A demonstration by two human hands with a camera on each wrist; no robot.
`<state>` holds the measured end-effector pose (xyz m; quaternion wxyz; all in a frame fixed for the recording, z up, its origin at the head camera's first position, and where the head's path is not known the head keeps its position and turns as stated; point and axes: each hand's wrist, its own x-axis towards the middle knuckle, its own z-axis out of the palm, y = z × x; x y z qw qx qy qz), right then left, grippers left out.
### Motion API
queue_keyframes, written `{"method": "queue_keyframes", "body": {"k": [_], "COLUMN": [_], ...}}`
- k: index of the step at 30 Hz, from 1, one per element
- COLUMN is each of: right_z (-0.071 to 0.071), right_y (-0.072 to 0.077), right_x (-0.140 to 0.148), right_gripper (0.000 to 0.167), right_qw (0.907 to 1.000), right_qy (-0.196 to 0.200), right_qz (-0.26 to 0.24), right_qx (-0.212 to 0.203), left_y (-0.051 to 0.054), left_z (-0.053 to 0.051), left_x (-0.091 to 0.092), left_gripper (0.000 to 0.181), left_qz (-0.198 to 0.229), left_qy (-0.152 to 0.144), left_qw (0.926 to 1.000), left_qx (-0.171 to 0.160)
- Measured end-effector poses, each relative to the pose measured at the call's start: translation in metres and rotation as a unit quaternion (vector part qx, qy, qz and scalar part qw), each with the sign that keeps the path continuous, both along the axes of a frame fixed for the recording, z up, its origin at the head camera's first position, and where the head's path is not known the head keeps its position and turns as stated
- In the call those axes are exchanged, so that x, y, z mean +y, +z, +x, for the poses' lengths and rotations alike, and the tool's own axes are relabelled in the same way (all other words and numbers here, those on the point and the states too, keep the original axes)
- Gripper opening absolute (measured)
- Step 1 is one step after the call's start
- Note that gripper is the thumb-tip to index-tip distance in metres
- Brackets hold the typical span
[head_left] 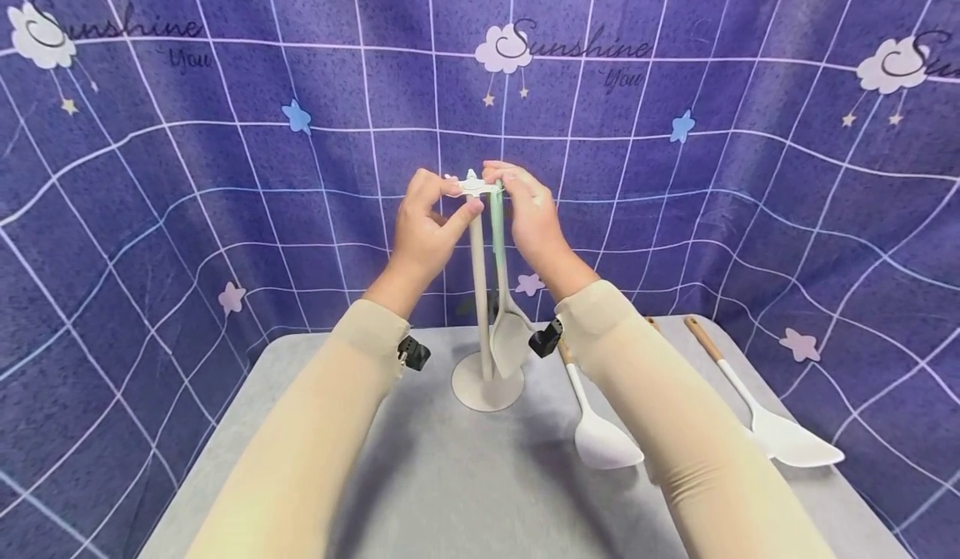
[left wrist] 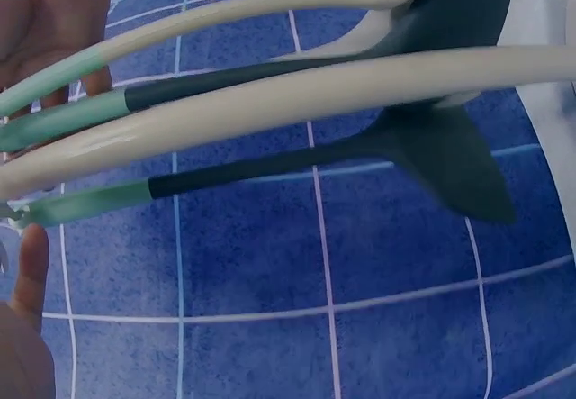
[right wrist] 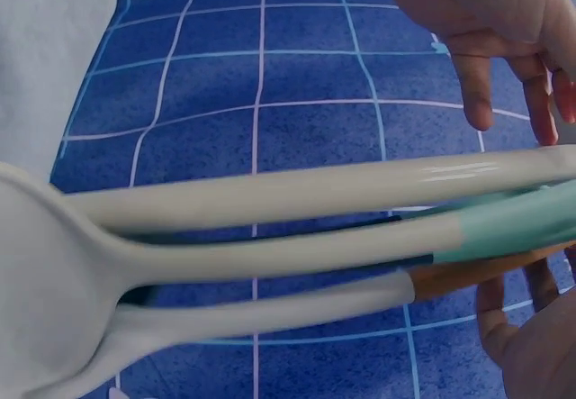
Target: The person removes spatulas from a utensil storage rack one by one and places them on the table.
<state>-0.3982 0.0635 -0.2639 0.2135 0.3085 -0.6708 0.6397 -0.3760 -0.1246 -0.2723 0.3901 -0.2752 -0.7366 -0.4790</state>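
My left hand (head_left: pixel 423 217) pinches the white star-shaped top (head_left: pixel 472 186) of a beige utensil stand (head_left: pixel 480 292) between thumb and fingers. At the top's other side, my right hand (head_left: pixel 534 217) curves over the rim beside the green handle end of a hanging beige spoon (head_left: pixel 512 344). In the right wrist view, a white utensil with a wooden handle (right wrist: pixel 459 275) hangs beside that spoon. Right fingers (right wrist: pixel 495 318) reach its handle, but whether they grip it is hidden. Two dark green spatulas, one nearer (left wrist: pixel 459 165) and one behind the post (left wrist: pixel 468 12), hang in the left wrist view.
A white turner with a wooden handle (head_left: pixel 606 442) lies on the grey table (head_left: pixel 450 492) right of the stand's round base (head_left: pixel 480 396). Farther right lies another white turner (head_left: pixel 802 442), partly behind my right sleeve. A blue gridded curtain (head_left: pixel 480 92) surrounds the table.
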Motion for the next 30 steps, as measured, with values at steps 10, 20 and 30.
{"method": "queue_keyframes", "body": {"k": [10, 20, 30], "right_z": [0.001, -0.001, 0.003], "right_y": [0.01, 0.012, 0.02], "right_x": [0.021, 0.021, 0.024], "right_gripper": [0.047, 0.043, 0.042], "right_qw": [0.9959, 0.996, 0.9947], "right_qy": [0.015, 0.021, 0.028], "right_qz": [0.083, 0.082, 0.086], "right_qx": [-0.031, -0.029, -0.05], "left_y": [0.008, 0.011, 0.012], "left_z": [0.01, 0.015, 0.014], "left_x": [0.007, 0.007, -0.001], "left_gripper": [0.037, 0.038, 0.037], "left_qz": [0.019, 0.029, 0.036], "left_qy": [0.015, 0.041, 0.067], "left_qw": [0.9992, 0.9987, 0.9959], "left_qx": [-0.032, 0.002, 0.048]}}
